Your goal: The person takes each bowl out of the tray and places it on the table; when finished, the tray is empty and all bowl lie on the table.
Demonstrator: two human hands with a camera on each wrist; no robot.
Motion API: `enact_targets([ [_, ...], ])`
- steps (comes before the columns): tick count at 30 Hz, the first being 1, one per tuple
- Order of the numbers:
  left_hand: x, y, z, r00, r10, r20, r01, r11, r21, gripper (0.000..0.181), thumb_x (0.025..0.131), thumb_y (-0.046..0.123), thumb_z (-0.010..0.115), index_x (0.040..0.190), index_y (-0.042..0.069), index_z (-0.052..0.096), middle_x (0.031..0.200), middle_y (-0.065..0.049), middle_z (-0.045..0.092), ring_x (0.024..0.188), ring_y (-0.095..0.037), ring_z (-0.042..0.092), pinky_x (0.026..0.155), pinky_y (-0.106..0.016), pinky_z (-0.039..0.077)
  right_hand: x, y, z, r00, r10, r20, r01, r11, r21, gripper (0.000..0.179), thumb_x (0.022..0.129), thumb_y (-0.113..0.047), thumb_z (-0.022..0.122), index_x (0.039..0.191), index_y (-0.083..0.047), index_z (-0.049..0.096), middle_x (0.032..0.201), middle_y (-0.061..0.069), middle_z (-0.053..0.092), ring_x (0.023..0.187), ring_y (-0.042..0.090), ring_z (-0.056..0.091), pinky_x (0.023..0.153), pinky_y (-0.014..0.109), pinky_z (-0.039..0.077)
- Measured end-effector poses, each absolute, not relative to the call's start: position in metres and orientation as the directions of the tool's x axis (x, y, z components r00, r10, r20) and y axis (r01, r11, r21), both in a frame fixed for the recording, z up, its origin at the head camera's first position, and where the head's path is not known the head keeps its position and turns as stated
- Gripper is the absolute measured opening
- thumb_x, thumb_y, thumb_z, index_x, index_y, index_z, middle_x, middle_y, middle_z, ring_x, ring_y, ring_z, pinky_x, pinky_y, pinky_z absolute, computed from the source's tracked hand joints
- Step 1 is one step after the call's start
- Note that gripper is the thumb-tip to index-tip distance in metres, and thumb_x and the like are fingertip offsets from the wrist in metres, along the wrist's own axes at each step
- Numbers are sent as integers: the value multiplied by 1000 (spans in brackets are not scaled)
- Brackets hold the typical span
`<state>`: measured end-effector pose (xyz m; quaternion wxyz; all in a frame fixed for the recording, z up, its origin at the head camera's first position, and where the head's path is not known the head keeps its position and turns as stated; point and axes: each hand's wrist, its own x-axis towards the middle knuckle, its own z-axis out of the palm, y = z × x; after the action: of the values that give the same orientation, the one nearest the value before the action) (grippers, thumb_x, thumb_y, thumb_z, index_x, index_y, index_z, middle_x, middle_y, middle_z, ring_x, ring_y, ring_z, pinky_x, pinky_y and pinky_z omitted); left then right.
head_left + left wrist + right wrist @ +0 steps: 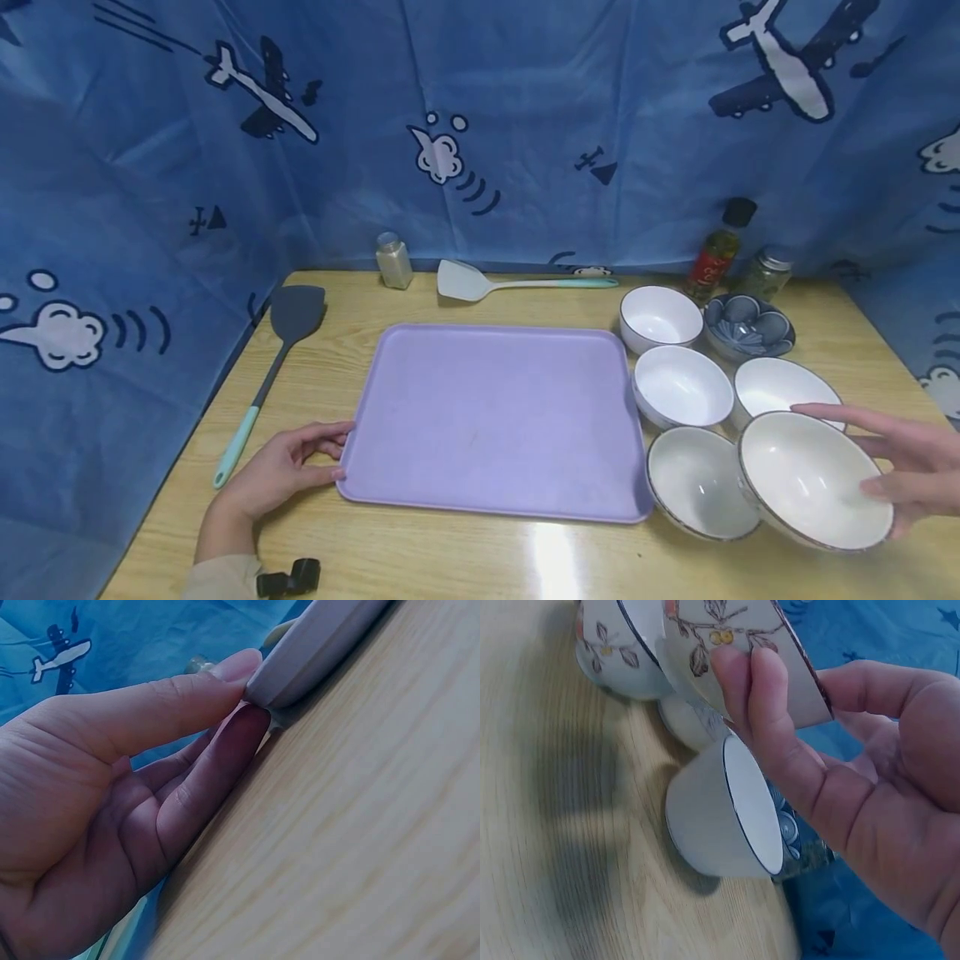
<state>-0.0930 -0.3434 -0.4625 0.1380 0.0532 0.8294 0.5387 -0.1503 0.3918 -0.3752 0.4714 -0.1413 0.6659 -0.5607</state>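
My left hand point(273, 473) pinches the left edge of a lilac tray point(491, 417), thumb on the rim and a finger under it in the left wrist view. At the right, my right hand point(918, 467) holds a cream bowl point(813, 479) by its side, thumb at the inner rim and fingers against the outer wall. A branch pattern decorates the bowl's outside point(739, 619) in the right wrist view. It tilts above the table, beside another cream bowl point(701, 487). White bowls point(684, 387) stand farther back, one point(783, 387) partly hidden behind the held bowl.
A dark blue patterned bowl point(750, 329), an oil bottle point(712, 258) and a lidded jar point(767, 273) stand back right. A white spatula point(465, 282) and a shaker point(393, 262) are behind the tray. A grey spatula point(295, 315) lies left. Blue curtain point(517, 83) surrounds the table.
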Motion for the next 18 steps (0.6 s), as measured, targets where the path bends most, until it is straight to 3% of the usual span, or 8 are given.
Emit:
enact_targets([
  [3,-93,-344,-463,-957,241,-164,-53,412,910,63,85,23,80,142,11,56,126,-14,64,106,-13,63,91,-17,48,-154,401,-379,-499,-742,-448,311,329,-892,85,101,8,41,154,-52,13,126,-38,39,109,11,62,70,57,58],
  [9,-94,-344,-466,-959,232,-164,-53,420,906,63,84,24,80,141,12,56,124,-11,65,104,-13,64,90,-18,49,-157,419,-388,-442,-826,-350,308,227,-924,86,100,15,33,160,-39,3,137,-36,42,112,27,65,69,58,57],
  [12,-94,-344,-466,-959,226,-174,-65,419,906,63,84,24,81,141,13,56,124,-10,65,105,-13,64,90,-18,49,-159,427,-392,-405,-852,-332,350,191,-917,88,99,16,31,159,-43,4,140,-32,45,112,36,65,72,58,57],
  [18,-94,-344,-465,-957,228,-176,-67,418,906,62,85,24,80,141,12,56,124,-11,66,105,-13,64,91,-17,49,-159,433,-397,-393,-848,-355,390,196,-900,90,99,15,34,155,-53,13,136,-31,46,112,37,65,74,56,57],
])
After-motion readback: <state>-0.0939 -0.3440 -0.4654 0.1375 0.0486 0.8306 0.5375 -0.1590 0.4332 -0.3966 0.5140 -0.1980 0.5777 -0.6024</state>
